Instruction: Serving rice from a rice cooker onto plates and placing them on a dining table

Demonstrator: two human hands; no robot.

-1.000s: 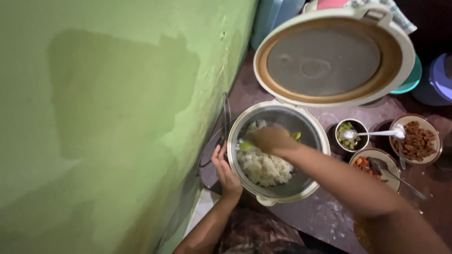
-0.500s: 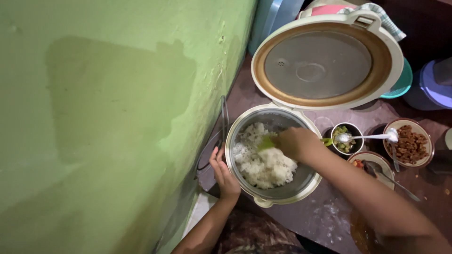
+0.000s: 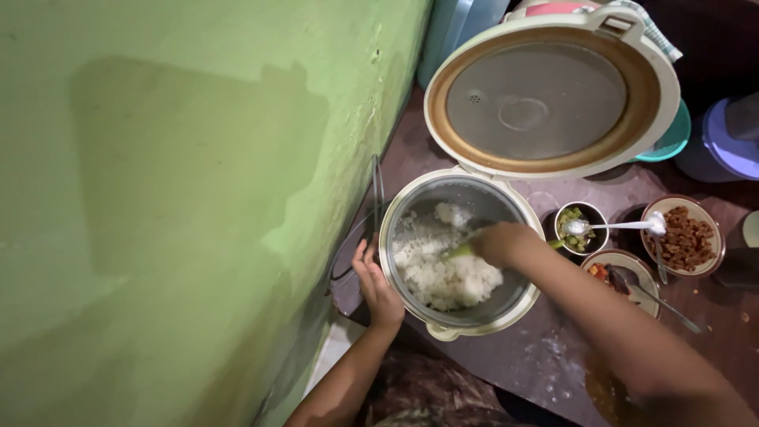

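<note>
Green wall beside rice cooker (image 3: 443,320), lid up; left hand (image 3: 376,289) flat against rim, right hand (image 3: 500,242) fisted around green paddle (image 3: 461,251), rice (image 3: 447,269) half loosened.

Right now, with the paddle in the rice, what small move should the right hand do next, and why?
Probably slide the green paddle lower under the rice and lift a scoop. The right hand holds the paddle with its tip at the top of the mound, the left hand steadies the cooker at its rim, and the lid stands open.
</note>
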